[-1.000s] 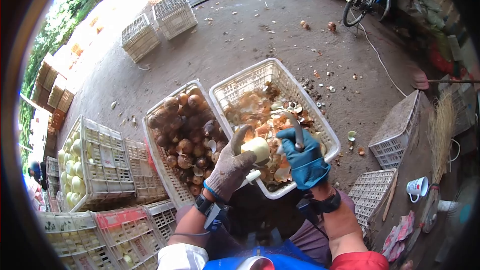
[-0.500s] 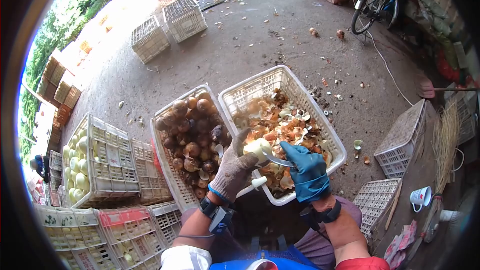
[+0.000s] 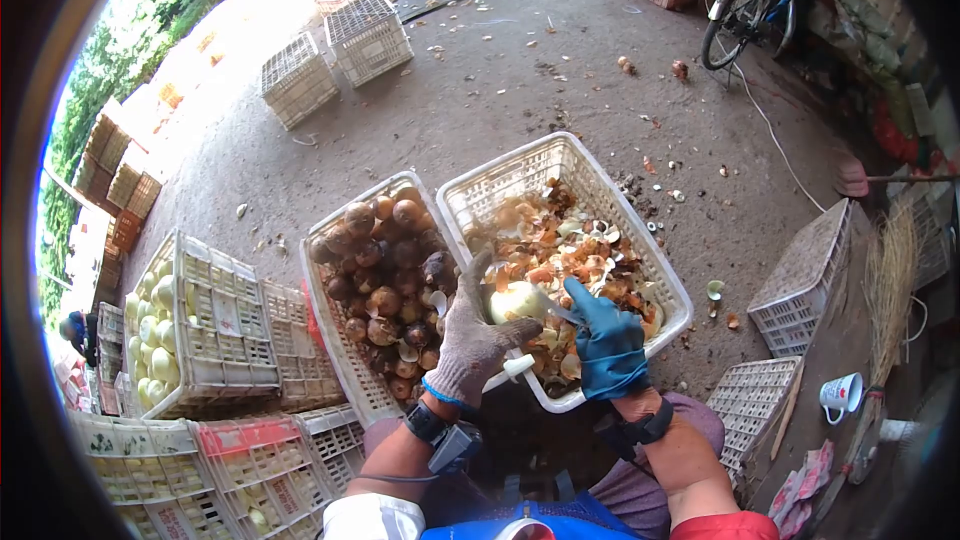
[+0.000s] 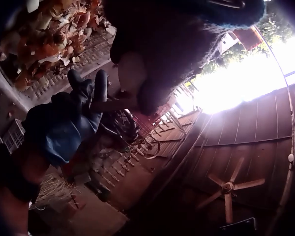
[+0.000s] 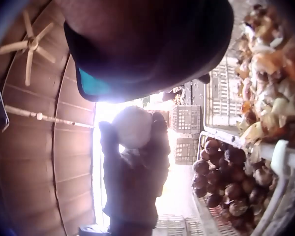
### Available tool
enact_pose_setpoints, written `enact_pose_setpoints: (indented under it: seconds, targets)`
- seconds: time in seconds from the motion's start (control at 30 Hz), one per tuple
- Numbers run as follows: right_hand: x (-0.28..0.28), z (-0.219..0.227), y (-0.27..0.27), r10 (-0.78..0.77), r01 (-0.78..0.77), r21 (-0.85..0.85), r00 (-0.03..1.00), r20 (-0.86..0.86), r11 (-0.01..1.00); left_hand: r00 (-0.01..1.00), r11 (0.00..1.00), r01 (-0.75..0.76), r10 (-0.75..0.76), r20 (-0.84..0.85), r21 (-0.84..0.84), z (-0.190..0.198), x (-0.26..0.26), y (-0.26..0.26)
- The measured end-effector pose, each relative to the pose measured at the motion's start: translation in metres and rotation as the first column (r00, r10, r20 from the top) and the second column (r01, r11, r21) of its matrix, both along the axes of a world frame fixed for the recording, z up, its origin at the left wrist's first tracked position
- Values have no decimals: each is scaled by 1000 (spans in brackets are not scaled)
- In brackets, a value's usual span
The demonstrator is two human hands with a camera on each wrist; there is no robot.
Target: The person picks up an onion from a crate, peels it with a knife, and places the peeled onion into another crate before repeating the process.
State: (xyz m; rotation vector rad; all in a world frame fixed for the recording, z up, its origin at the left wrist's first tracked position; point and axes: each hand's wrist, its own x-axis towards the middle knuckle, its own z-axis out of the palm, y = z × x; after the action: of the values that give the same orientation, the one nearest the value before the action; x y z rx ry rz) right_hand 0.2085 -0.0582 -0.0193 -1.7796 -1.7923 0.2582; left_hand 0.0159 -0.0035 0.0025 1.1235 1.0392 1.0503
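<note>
The left hand (image 3: 472,338), in a pale glove, has its thumb and fingers curled round a pale onion (image 3: 516,303). The right hand (image 3: 608,348), in a blue glove, grips a knife (image 3: 563,315), and the two hands are apart. The knife lies sideways, its blade pointing left at the onion (I cannot tell if they touch). The round onion is over a crate (image 3: 505,175) of peels (image 3: 590,255), beside brown onions (image 3: 383,300). Far off stands a bike (image 3: 748,15).

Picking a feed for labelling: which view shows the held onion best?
Head: the onion is well lit there, its pale colour clear, though the left hand covers part. Right wrist shows its round outline, washed out; left wrist, only a dim part.
</note>
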Motion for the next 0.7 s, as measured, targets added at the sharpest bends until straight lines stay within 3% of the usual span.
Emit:
enact_pose_setpoints:
  seconds: [0.1, 0.23, 0.33, 0.43, 0.57, 0.7]
  targets:
    - [1, -6, 1, 8, -28, -70, 963, -268, 997, 999, 1000, -6, 6, -52, 8, 8, -4, 2]
    - [-3, 2, -1, 93, -90, 23, 949, -302, 996, 994, 1000, -7, 8, -106, 7, 8, -9, 4]
    - [-5, 14, -2, 126, -134, -20, 967, -222, 991, 989, 998, 5, 4, -149, 56, 2, -9, 5]
    - [-1, 9, 1, 198, -191, 92, 977, -79, 977, 986, 994, 5, 13, -169, 106, -7, -9, 6]
    - [1, 10, 0, 149, -147, 79, 989, -14, 986, 994, 998, 55, -53, -95, 14, 3, -6, 2]
    - [2, 15, -3, 78, -85, 59, 990, 118, 995, 986, 997, 81, -77, -149, 16, -4, -5, 2]
